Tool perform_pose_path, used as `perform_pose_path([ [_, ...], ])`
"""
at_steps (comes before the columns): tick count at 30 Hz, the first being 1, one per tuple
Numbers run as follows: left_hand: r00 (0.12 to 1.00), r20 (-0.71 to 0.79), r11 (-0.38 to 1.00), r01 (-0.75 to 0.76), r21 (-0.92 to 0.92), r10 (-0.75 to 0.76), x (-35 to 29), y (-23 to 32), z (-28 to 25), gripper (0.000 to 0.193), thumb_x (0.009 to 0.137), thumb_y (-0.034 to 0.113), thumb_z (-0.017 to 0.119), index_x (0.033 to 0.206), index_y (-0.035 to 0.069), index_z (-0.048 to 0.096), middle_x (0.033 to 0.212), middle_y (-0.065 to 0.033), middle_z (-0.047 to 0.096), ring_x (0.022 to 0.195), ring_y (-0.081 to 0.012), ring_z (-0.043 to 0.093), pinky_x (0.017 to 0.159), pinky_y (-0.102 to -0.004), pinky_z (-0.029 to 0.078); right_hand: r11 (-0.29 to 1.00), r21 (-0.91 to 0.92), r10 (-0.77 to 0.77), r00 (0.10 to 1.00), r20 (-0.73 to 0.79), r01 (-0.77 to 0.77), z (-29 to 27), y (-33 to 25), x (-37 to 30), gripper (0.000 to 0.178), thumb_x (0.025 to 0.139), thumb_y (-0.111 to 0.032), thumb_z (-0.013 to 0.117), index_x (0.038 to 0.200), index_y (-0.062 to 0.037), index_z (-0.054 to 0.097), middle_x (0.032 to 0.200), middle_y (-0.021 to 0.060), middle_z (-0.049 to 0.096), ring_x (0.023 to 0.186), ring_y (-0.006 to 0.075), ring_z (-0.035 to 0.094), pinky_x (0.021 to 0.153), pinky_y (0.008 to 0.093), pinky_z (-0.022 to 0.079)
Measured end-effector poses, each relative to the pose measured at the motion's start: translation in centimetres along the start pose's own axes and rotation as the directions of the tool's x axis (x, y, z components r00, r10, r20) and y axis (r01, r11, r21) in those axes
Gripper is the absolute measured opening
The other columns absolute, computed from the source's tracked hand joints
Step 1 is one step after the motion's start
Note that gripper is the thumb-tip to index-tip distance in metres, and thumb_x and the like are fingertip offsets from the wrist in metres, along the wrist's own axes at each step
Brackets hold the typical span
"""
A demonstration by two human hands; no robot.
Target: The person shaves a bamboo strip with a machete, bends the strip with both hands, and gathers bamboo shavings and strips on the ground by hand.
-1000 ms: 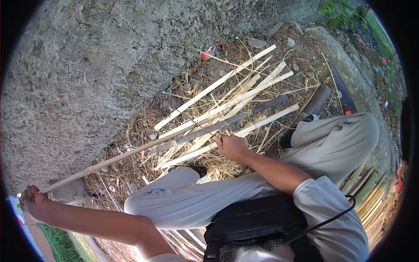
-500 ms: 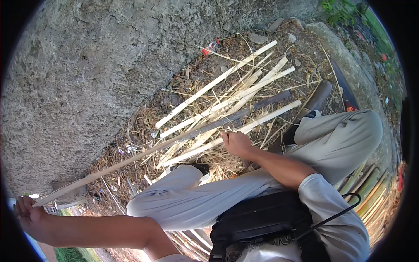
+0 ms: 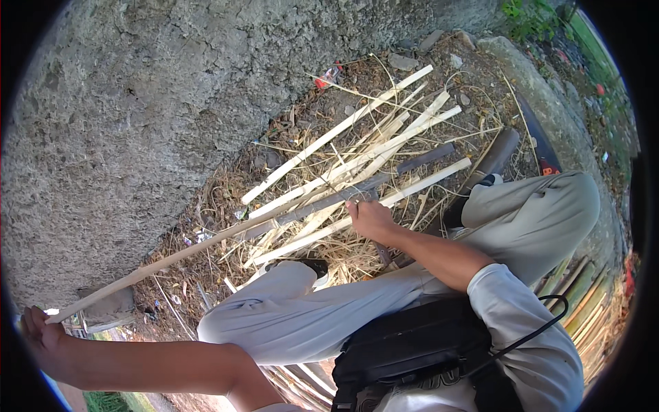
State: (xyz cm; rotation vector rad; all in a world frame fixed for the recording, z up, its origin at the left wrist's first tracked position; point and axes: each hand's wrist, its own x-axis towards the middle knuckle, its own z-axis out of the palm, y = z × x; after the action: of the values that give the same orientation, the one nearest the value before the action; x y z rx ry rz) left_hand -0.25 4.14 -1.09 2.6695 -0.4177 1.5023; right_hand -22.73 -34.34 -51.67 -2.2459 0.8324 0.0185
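At the far left, my left hand (image 3: 44, 340) is closed around the end of a long, thin tan bamboo strip (image 3: 185, 255). The strip slants up to the right, its other end among pale split strips on the ground. My right hand (image 3: 373, 221) is curled shut near the middle, just below a dark grey flat bar (image 3: 427, 157) that crosses the pile. What its fingers grip, if anything, is hidden. Pale split strips (image 3: 329, 146) lie beside and beyond that hand, over thin curled shavings (image 3: 347, 256).
A rough grey wall (image 3: 130, 137) rises on the left and at the back. On the right lie a dark round tube (image 3: 504, 145) and a dark saw-like blade (image 3: 535, 134). My bent knees flank the pile; green and tan poles (image 3: 583, 295) lie behind my right side.
The strip's far end has drawn back a little to the left and no longer lies as far along the dark bar. My right hand stays nearly in place, its fingers slightly shifted.
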Motion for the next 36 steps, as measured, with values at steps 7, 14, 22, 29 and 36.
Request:
perform_pose_path([
  [7, 0.959, -0.093, 0.927, 0.231, -0.295, -0.269, -0.6, 1.7, 1.2, 0.032, 0.074, -0.013, 0.042, 0.104, -0.010, 0.052, 0.107, -0.0142, 0.063, 0.093, -0.0173, 0.062, 0.082, -0.0245, 0.049, 0.888, 0.202, -0.383, 0.907, -0.175, 0.413, -2.4, -6.3, -2.5, 0.043, 0.098, -0.034, 0.043, 0.075, -0.0011, 0.057, 0.049, 0.0169, 0.054, 0.052, 0.0393, 0.059, 0.050, 0.0487, 0.048],
  [14, 0.843, -0.109, 0.610, 0.285, -0.740, -0.526, 1.5, -2.6, 4.4, 0.009, 0.084, -0.009, 0.040, 0.086, -0.001, 0.044, 0.077, -0.0069, 0.046, 0.067, -0.0117, 0.048, 0.049, -0.0242, 0.035, 0.999, -0.048, 0.017, 0.998, -0.058, -0.019, 0.1, 2.3, 0.8, 0.051, 0.097, -0.037, 0.041, 0.076, 0.0034, 0.064, 0.058, 0.0214, 0.061, 0.055, 0.0407, 0.062, 0.059, 0.0500, 0.053],
  [22, 0.998, 0.002, 0.059, 0.005, -0.998, -0.055, 3.8, -12.6, 3.7, 0.014, 0.081, -0.013, 0.037, 0.085, -0.001, 0.042, 0.076, -0.0069, 0.047, 0.070, -0.0114, 0.049, 0.054, -0.0255, 0.041, 0.911, 0.101, -0.402, 0.916, -0.005, 0.401, -3.8, -4.9, -1.1, 0.047, 0.097, -0.038, 0.041, 0.079, 0.0002, 0.061, 0.063, 0.0239, 0.061, 0.061, 0.0434, 0.061, 0.060, 0.0515, 0.051],
  [29, 0.921, -0.098, 0.632, 0.178, -0.755, -0.377, 0.3, -1.3, 3.8, 0.012, 0.082, -0.011, 0.041, 0.090, -0.003, 0.045, 0.080, -0.0085, 0.052, 0.072, -0.0125, 0.052, 0.057, -0.0249, 0.043, 0.975, -0.223, 0.024, 0.986, 0.163, 0.013, -1.7, 7.3, 0.1, 0.053, 0.099, -0.040, 0.034, 0.088, 0.0016, 0.065, 0.065, 0.0239, 0.062, 0.071, 0.0412, 0.065, 0.067, 0.0503, 0.053],
  [36, 0.938, -0.136, 0.761, 0.168, -0.626, -0.319, 0.3, -3.0, 2.6, 0.012, 0.083, -0.009, 0.046, 0.094, -0.005, 0.049, 0.084, -0.0102, 0.057, 0.075, -0.0135, 0.056, 0.061, -0.0242, 0.046, 0.977, -0.065, -0.198, 0.975, 0.104, 0.205, -4.7, -0.5, -2.2, 0.056, 0.099, -0.042, 0.034, 0.089, 0.0030, 0.066, 0.068, 0.0283, 0.062, 0.071, 0.0437, 0.064, 0.069, 0.0524, 0.052],
])
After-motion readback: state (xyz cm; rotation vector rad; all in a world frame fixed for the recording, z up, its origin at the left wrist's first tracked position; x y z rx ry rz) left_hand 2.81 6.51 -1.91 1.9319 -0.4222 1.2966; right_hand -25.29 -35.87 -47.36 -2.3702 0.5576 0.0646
